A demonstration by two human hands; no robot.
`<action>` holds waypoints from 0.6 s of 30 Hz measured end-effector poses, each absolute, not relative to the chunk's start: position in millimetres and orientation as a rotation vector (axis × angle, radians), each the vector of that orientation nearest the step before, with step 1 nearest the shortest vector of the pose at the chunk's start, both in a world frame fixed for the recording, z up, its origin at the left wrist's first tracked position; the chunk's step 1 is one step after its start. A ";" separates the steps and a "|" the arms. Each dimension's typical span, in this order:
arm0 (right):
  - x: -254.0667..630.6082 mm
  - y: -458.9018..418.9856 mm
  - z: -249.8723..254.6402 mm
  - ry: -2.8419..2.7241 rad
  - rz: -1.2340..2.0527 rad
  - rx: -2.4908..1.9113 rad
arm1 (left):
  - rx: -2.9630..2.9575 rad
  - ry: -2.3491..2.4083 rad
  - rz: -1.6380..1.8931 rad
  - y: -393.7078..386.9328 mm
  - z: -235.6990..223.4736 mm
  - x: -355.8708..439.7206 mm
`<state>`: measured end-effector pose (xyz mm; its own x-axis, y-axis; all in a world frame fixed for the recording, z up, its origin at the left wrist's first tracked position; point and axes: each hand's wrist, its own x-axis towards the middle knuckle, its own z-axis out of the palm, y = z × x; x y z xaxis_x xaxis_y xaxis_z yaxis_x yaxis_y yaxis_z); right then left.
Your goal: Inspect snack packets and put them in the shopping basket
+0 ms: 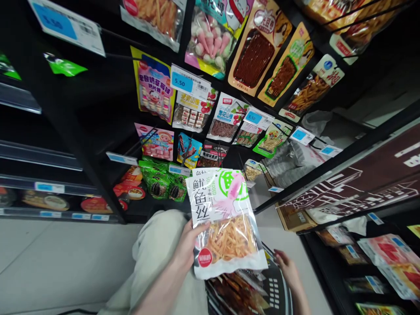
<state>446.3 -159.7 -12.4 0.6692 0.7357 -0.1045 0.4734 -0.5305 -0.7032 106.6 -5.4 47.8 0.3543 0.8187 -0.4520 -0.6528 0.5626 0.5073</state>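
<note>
My left hand (187, 245) is closed on the left edge of a white and clear bag of shredded squid (232, 238). The bag is upright in front of the shelves, with a pink squid and green lettering on its upper half and pale orange shreds behind its window. Below it, partly covered by the bag, stands a dark shopping basket (275, 286) with several snack packs (232, 293) inside. At the basket's far right rim is my right hand (288, 267), fingers curled against the dark edge. The exact grip there is small and partly hidden.
Hooks ahead carry hanging snack packs, among them a strawberry candy pack (154, 89). Price tags (190, 82) jut out from the hooks. Green bags (160, 181) lie on the bottom shelf. Another shelf with packs (390, 262) stands right, past a brown sign panel (367, 183).
</note>
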 end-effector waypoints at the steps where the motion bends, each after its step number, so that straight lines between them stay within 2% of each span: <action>1: 438.2 -155.2 3.1 -0.926 0.546 -2.160 | 0.272 0.730 0.931 -6.3 47.6 106.7; 8: 330.7 -136.2 101.0 -1.105 0.691 -1.721 | 0.447 0.744 0.784 -13.8 55.5 104.4; 12: 288.9 -132.9 105.9 -1.144 0.690 -1.628 | 0.458 0.755 0.788 -15.6 60.8 103.0; 18: 269.5 -130.2 96.6 -0.870 0.758 -1.627 | 0.445 0.794 0.793 -17.3 66.6 103.3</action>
<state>269.5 -130.2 96.6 0.5278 0.8484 -0.0403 0.1556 -0.1433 -0.9774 103.3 -17.3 66.6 0.4432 0.7700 -0.4590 -0.4574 0.6346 0.6229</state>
